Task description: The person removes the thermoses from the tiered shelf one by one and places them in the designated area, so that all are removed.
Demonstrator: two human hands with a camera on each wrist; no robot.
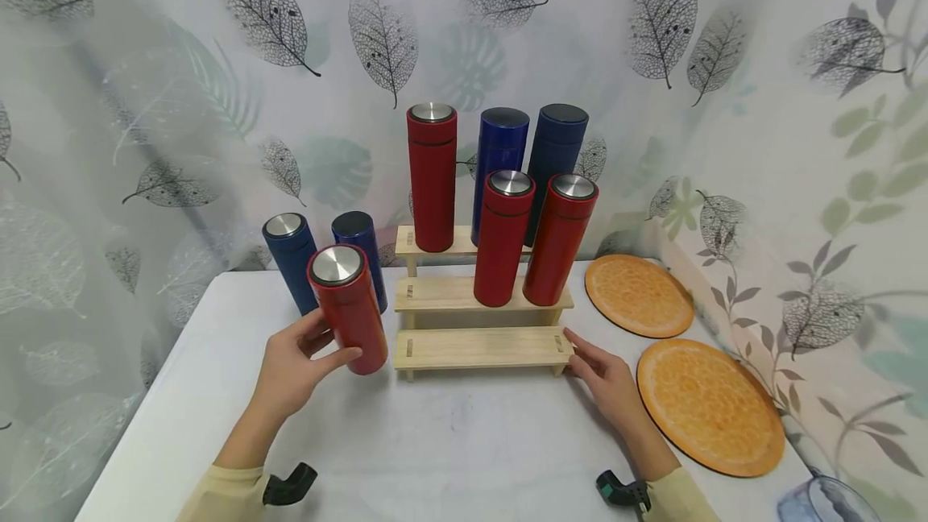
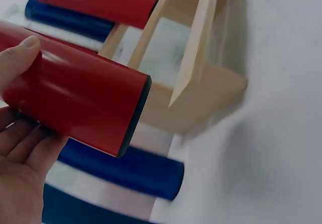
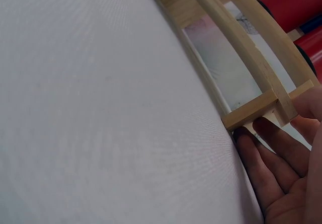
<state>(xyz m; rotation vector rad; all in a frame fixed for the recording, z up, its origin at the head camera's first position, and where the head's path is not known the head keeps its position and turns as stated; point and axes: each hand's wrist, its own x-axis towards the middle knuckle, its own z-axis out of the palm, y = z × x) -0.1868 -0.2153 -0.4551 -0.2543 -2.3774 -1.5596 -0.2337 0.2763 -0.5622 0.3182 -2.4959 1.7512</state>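
Observation:
My left hand (image 1: 293, 365) grips a red thermos flask (image 1: 350, 316) with a silver lid, thumb on one side and fingers on the other. In the left wrist view, the flask's dark base appears raised off the table. Just behind it stand a blue flask with a silver lid (image 1: 288, 256) and a blue flask with a dark lid (image 1: 371, 260). At the right end of a three-step wooden rack (image 1: 474, 349), my right hand (image 1: 605, 389) holds the lowest step's corner. Its fingertips (image 3: 244, 136) touch the rack's end in the right wrist view.
On the top step stand a red flask (image 1: 432, 184) and two blue flasks, one shiny (image 1: 500, 159), one matte (image 1: 557, 155). Two red flasks (image 1: 500, 252) (image 1: 557, 252) occupy the middle step. Round orange mats (image 1: 638, 295) (image 1: 710, 408) and a clear glass (image 1: 826, 499) lie at right.

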